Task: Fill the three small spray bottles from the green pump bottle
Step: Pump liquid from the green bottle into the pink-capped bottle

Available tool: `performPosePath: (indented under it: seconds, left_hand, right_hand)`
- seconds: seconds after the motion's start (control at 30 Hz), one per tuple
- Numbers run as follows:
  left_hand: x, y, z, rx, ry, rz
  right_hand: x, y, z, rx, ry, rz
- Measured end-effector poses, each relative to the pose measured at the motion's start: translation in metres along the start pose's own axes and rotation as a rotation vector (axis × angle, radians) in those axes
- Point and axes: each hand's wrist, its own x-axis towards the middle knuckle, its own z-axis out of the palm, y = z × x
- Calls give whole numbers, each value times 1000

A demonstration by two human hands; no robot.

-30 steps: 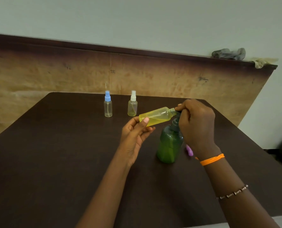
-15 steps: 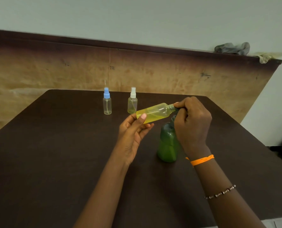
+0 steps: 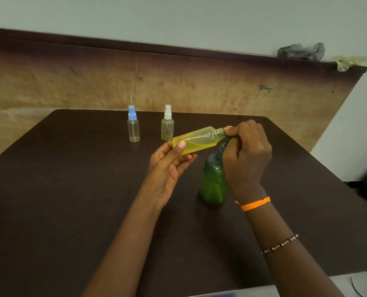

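The left hand (image 3: 167,166) pinches the uncapped, yellow-tinted clear plastic spray bottle (image 3: 196,139), tilted nearly flat so its threaded neck meets the spout. The right hand (image 3: 246,155) curls over the pump head of the green translucent pump bottle (image 3: 212,183), upright on the dark brown table (image 3: 71,189), apparently to press it. The blue-capped clear bottle (image 3: 133,127) and white-capped clear bottle (image 3: 167,125) stand capped behind, well apart from the filling.
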Motion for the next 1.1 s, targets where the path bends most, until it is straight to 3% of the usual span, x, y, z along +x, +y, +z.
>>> performPosePath:
  seconds: [0.2,0.33,0.5,0.77,0.97,1.1]
  left_hand:
    - [-2,0,1,5,32,-12]
    - [-2,-1,0,8,19,-11]
    - [0,0,-3,30,5,7]
    - [-2,1,-1,12,16,-10]
    - [1,0,-3,19,13,7]
    - [-1,3,-1,24,18,1]
  right_hand:
    - [-3,2,-2,21,-44,-17]
    - [9,-6,-11,-118,-134,-107]
    - [-11,-8,-4,-164,-73,-126]
    - [8,-5,-10,-133,-154,-123]
    - [-12,-2,-3,-135,-34,-59]
    - [-7,-4,-8,-141,-90,-62]
